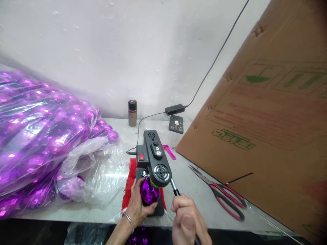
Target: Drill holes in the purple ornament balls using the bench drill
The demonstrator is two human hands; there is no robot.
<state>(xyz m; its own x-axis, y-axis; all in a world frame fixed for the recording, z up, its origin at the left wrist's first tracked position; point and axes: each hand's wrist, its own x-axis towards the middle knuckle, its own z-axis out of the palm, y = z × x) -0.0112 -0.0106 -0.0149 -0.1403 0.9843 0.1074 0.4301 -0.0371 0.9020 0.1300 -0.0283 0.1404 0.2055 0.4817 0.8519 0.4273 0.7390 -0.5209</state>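
My left hand point(136, 202), with a bangle on its wrist, has thumb and fingers around a shiny purple ball point(150, 192). The ball sits under the round front end of a small black bench machine point(157, 160), which has a red rocker switch point(141, 156) on its side. My right hand point(187, 216) is closed around the black-gripped end of the machine's metal lever point(174, 185), to the right of the ball. A red cloth point(127, 190) lies beneath the machine's black base. The ball's top is partly covered by the machine head.
A plastic bag of purple balls point(46, 136) fills the left. A cardboard box point(255, 112) leans in at right, with red-black scissors point(219, 192) beside it. Behind stand a brown bottle point(132, 114), a power adapter point(175, 109), a dark card-like item point(176, 124) and a pink strip point(169, 152).
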